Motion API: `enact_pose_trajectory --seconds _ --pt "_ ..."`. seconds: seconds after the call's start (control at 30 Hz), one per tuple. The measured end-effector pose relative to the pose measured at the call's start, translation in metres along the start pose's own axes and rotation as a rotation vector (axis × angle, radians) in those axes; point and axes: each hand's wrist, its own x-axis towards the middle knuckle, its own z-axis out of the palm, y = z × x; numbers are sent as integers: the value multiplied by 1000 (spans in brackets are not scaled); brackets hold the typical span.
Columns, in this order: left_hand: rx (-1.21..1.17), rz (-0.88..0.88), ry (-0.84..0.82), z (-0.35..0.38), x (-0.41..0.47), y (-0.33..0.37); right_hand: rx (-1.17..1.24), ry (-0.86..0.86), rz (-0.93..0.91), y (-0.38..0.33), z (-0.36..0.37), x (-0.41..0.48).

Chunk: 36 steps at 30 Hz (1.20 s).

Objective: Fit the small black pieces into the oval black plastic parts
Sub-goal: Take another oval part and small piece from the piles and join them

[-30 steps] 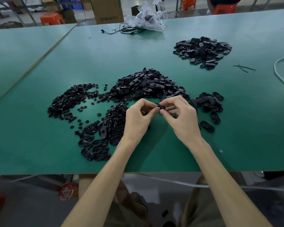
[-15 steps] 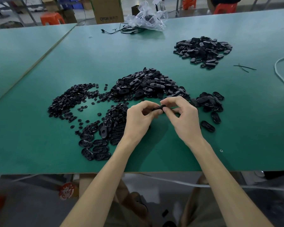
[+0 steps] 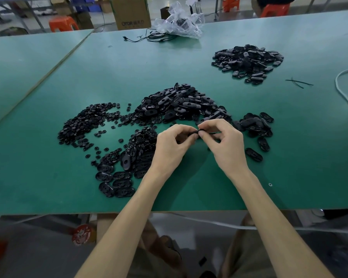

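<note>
Both hands meet just in front of the main pile (image 3: 181, 105) of black ovals on the green counter (image 3: 189, 189). The left hand (image 3: 170, 147) and the right hand (image 3: 227, 145) each pinch one end of a single oval (image 3: 193, 133) between thumb and forefinger, holding it edge-on above the counter, with the other fingers loosely curled. Whether a small piece sits in it I cannot tell, since the hands cover most of it. Left of the main pile lies the heap of small pieces (image 3: 84, 125), with strays scattered towards the left hand. In front of the main pile and to its left, beside the left wrist, a row (image 3: 119, 181) of ovals lies flat. Just right of the main pile is a smaller cluster (image 3: 255, 125) of ovals. Well beyond it to the right is a second pile (image 3: 247, 61). Far behind the main pile, a crumpled clear bag (image 3: 181, 23) rests by a black cable (image 3: 149, 38).
</note>
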Motion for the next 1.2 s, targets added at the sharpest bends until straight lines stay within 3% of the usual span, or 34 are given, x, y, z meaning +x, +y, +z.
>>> enact_pose_trajectory --seconds 0.6,1.2 --pt "170 74 6 3 -4 6 -23 -48 -50 -3 4 -2" --pt "146 94 26 2 -3 4 -82 -4 -93 -2 0 -1"
